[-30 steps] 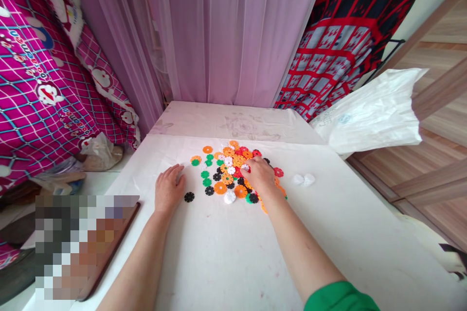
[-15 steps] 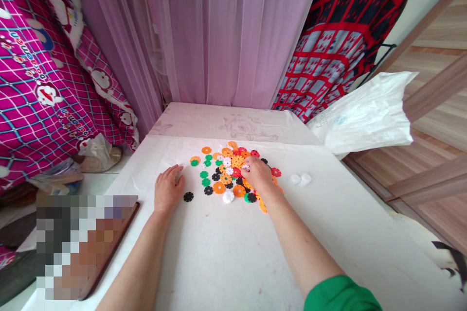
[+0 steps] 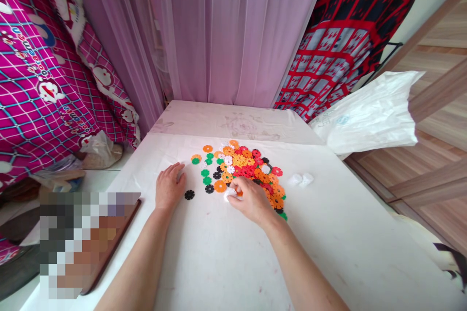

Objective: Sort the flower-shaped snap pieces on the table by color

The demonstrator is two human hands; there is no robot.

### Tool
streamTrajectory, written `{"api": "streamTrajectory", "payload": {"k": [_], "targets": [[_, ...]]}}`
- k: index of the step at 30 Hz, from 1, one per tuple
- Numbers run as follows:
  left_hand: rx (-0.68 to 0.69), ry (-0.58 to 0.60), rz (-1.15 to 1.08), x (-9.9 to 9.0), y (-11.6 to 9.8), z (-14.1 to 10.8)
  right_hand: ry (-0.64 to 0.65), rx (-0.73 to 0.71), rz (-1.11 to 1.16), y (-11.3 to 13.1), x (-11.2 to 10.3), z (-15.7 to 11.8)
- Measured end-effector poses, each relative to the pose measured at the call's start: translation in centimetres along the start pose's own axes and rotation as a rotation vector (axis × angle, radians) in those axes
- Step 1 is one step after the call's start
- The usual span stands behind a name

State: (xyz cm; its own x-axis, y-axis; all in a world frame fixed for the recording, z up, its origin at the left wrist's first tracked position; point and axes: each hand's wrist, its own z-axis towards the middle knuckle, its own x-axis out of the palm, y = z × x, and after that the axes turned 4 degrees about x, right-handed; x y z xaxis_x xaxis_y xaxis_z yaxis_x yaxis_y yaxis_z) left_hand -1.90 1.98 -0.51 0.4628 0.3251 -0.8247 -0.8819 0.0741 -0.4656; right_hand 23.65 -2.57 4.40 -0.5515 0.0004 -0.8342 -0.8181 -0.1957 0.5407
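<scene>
Notched, flower-shaped plastic discs lie in a loose pile [image 3: 246,169] on the white-covered table [image 3: 219,252]. They are orange, red, green, black and white. At the near edge of the pile, my right hand [image 3: 251,199] has thumb and fingers closed about a white disc [image 3: 229,195]; the fingertips partly hide it, and whether more than one is there I cannot tell. My left hand [image 3: 170,185] rests on the table left of the pile, fingers loosely stretched and holding nothing. Just right of it lies a single black disc [image 3: 189,195].
Several white discs [image 3: 301,180] lie apart, right of the pile. A white plastic bag [image 3: 372,116] stands at the table's right edge. To the left is a brown-edged flat object [image 3: 109,248], blurred out. Purple curtains [image 3: 226,34] hang behind the table.
My right hand has moved from the middle of the pile toward me and left, onto the white disc at its near edge. My left hand has stayed in place.
</scene>
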Motion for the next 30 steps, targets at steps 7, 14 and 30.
{"api": "streamTrajectory", "payload": {"k": [7,14,30], "targets": [[-0.011,0.000,0.003,0.0,0.0,0.0,0.002,-0.038,-0.029,-0.1,0.4,0.0],[-0.006,-0.010,-0.004,0.0,0.0,0.0,-0.049,-0.025,0.013,-1.0,-0.4,0.5],[-0.010,0.009,-0.007,-0.2,-0.2,0.0,0.032,0.037,-0.285,-1.1,0.2,7.2]]}}
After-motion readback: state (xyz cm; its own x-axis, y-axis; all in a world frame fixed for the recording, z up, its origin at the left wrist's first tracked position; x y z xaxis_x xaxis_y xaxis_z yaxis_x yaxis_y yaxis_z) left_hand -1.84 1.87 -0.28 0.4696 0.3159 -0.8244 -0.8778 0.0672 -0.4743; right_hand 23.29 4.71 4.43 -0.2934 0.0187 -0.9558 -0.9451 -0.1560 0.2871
